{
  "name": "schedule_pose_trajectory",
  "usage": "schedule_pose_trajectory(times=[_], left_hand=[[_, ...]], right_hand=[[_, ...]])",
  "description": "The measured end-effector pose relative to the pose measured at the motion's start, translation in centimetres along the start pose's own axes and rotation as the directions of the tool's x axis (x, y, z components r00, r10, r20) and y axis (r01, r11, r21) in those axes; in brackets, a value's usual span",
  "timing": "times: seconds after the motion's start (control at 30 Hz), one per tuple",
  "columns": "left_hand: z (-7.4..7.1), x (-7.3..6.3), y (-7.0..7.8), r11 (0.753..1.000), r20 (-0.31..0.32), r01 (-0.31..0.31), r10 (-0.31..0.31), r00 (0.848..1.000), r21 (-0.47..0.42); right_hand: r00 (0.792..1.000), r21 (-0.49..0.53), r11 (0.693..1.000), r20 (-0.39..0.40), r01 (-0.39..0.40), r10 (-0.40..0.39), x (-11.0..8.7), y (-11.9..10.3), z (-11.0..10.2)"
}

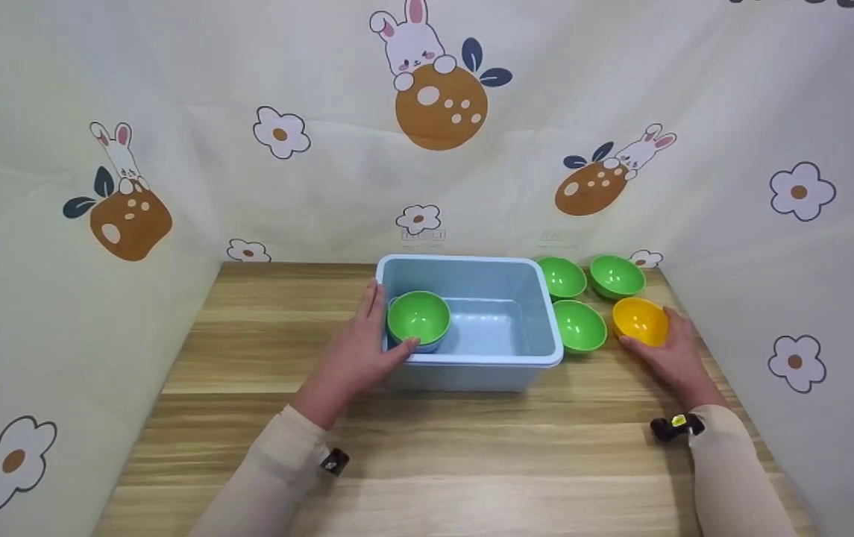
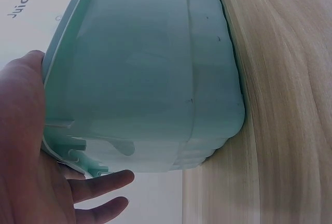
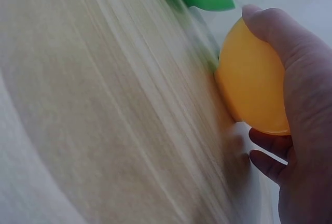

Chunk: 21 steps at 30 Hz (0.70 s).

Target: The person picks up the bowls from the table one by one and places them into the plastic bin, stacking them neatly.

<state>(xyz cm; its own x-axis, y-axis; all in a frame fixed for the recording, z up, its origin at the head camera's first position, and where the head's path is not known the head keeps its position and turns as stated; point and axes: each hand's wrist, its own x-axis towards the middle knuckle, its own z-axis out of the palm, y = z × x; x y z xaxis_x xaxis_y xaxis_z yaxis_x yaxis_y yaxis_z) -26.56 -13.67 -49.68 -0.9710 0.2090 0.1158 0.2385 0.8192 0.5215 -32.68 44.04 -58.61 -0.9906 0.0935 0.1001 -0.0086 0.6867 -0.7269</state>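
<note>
A light blue plastic bin (image 1: 471,377) stands on the table, its side filling much of the left wrist view. My left hand (image 1: 352,354) holds its front left corner, thumb along the front rim and fingers at the left side. Inside, at the left end, sits a green bowl (image 1: 418,317) with a bluish bowl edge showing beneath it. My right hand (image 1: 676,354) grips a yellow bowl (image 1: 639,321) by its rim, thumb in front and fingers round the right side. In the right wrist view the yellow bowl (image 3: 251,79) is close to the tabletop.
Right of the bin are three green bowls: one at the near left (image 1: 581,327), one behind it (image 1: 562,277) and one at the back right (image 1: 617,276). Printed cloth walls (image 1: 740,261) border the wooden table (image 1: 456,462) at the back and both sides.
</note>
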Motion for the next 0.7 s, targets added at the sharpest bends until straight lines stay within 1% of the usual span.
schedule_pose_trajectory(times=[0.2, 0.47, 0.7], left_hand=[[0.2, 0.1, -0.1, 1.000, -0.013, -0.008, 0.008, 1.000, -0.002], [0.2, 0.0, -0.2, 1.000, -0.021, -0.009, 0.009, 1.000, 0.006], [0.1, -0.1, -0.1, 1.000, -0.017, -0.011, 0.011, 1.000, -0.014]], right_hand=[[1.000, 0.019, 1.000, -0.009, -0.005, 0.005, -0.1, -0.2, 0.0], [0.999, 0.074, 0.996, 0.002, -0.042, 0.042, -0.4, -0.8, -0.4], [0.998, 0.055, 0.997, 0.023, -0.057, 0.056, -0.8, -2.4, -1.4]])
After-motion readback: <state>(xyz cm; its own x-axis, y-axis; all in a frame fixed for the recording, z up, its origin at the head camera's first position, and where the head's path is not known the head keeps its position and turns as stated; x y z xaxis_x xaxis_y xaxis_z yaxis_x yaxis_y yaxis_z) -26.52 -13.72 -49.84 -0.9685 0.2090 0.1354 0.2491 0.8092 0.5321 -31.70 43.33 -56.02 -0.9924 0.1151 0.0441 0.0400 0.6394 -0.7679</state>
